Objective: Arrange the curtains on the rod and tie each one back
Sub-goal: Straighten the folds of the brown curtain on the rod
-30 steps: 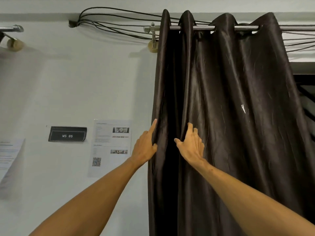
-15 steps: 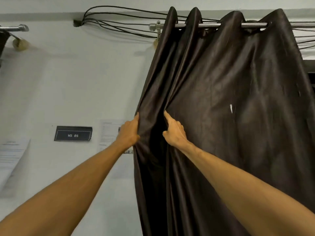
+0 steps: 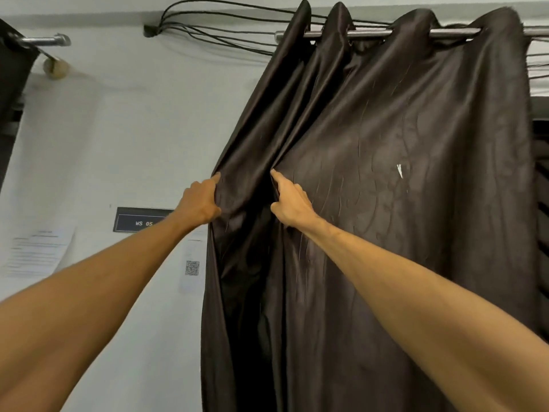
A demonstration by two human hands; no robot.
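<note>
Hands [image 3: 199,203] [image 3: 292,203] pinch curtain [image 3: 401,233] edge folds.

We lost the curtain [image 3: 386,203] past the bottom and right edges; the rod [image 3: 445,33] ran off right too. Some fingers of the left hand [image 3: 200,203] and right hand [image 3: 292,205] were buried in its folds. The left forearm covered the label [image 3: 139,220] end. Print on the paper sheet [image 3: 38,251] was blurred, unreadable. The second curtain [image 3: 12,93] was cropped at left.
</note>
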